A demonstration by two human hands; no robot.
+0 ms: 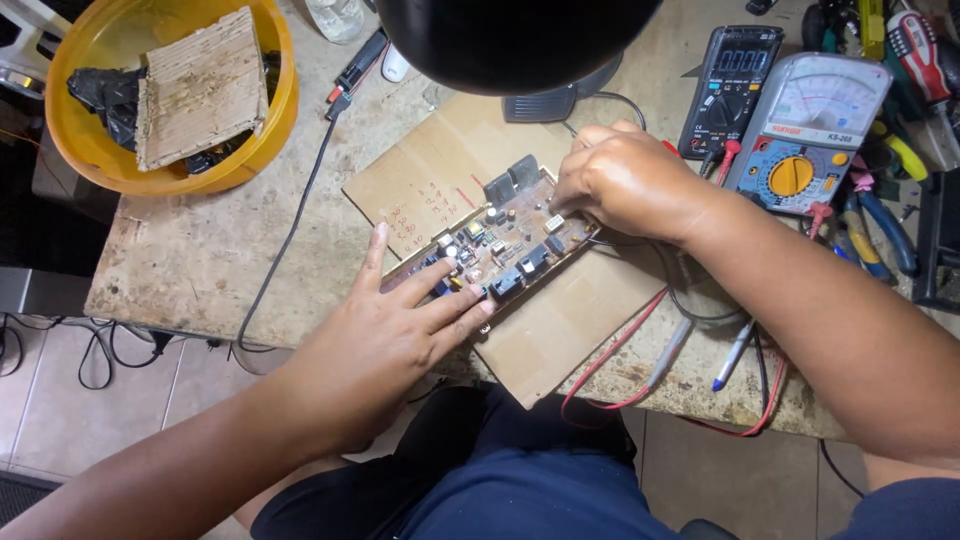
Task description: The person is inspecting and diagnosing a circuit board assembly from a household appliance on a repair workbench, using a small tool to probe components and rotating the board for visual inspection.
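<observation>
The circuit board [495, 245] lies on a sheet of cardboard [560, 320] on the worktop [200, 260], its long axis running from lower left to upper right, with one hand at each end. The left hand [385, 335] lies flat and open, fingers spread, pressing the near-left end of the board without gripping anything. The right hand [620, 180] is curled over the far-right end, fingertips pinched down on the board's edge; whether they hold a small part there cannot be told. The board sits between the two hands, just ahead of the left fingertips and under the right knuckles, so both hands are equally close to it.

To the right of the right hand stand two meters: one dark digital meter [730, 85] and one grey dial meter [810, 130]. Two probes [700, 345] trail below the right forearm on red and black leads. Well off beyond the left hand sits one yellow bowl [150, 100]. One black lamp shade [510, 40] hangs above the board.
</observation>
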